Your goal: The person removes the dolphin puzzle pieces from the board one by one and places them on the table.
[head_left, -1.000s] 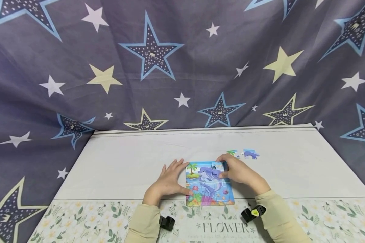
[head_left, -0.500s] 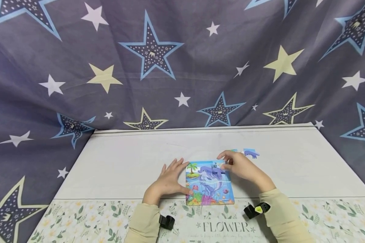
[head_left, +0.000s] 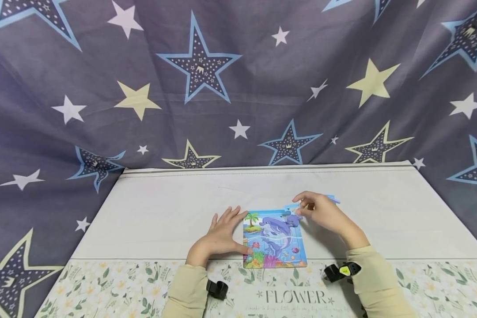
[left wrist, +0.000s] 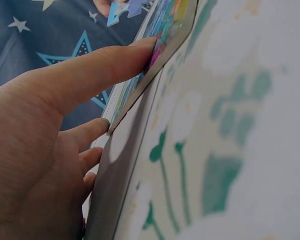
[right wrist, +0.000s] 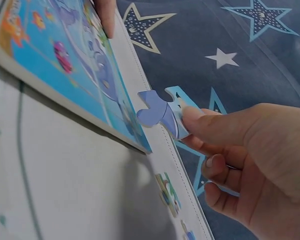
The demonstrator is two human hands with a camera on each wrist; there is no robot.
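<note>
A square dolphin jigsaw board (head_left: 276, 252) lies on the table in the head view. My left hand (head_left: 218, 240) rests at its left side; in the left wrist view the thumb (left wrist: 107, 62) lies on the board's face and a fingertip touches its edge. Between thumb and fingers, my right hand (head_left: 327, 216) pinches a purple and light-blue puzzle piece (right wrist: 157, 111). That piece is held raised off the board near its upper right corner, as the right wrist view shows. The board's recess there is partly hidden by the piece.
Loose puzzle pieces (right wrist: 168, 194) lie on the white tabletop beyond the board, mostly hidden behind my right hand in the head view. A flowered strip with lettering (head_left: 296, 297) runs along the near side. A grey star-patterned curtain (head_left: 246, 88) hangs behind the table.
My right hand has lifted the puzzle piece from the board's upper right area and drawn it up and right. It now covers most of the loose pieces. The left hand stays in place.
</note>
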